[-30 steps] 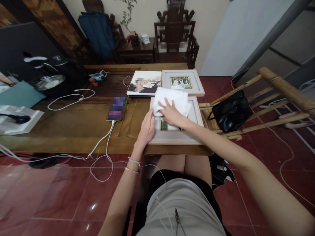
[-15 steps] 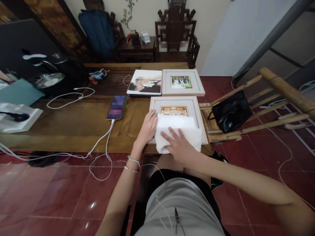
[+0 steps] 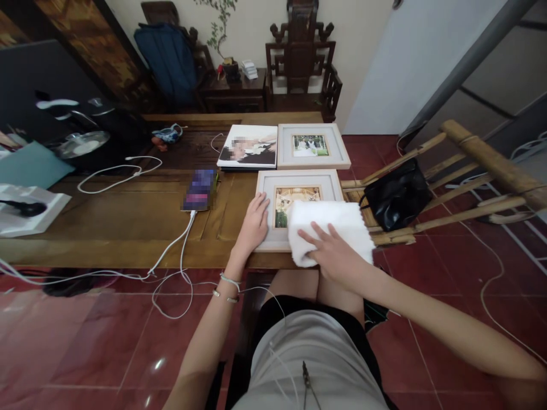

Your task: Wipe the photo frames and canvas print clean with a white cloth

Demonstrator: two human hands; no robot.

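Observation:
A light wooden picture frame [image 3: 265, 181] lies flat at the table's near right corner, with a pale mat and a photo [image 3: 282, 208] inside. My left hand [image 3: 254, 221] holds its left rim, fingers laid over the edge. Across the lower right of the frame is a folded white towel [image 3: 342, 215], which covers part of the photo and hangs past the frame's right side. My right hand [image 3: 335, 250] grips the towel from above with fingers spread; the thumb is partly hidden by a fold.
Behind lie a second picture frame [image 3: 342, 154] and a photo album [image 3: 252, 134]. A phone [image 3: 199, 189] with a white charging cable [image 3: 184, 230] is to the left. Farther left stand a power strip [image 3: 47, 213] and a kettle [image 3: 83, 142]. A bamboo chair [image 3: 474, 142] bears a black bag [image 3: 399, 193].
My right hand has slid the towel to the right over the frame, uncovering more of the photo. My left hand stays at the left rim. The view has shifted slightly.

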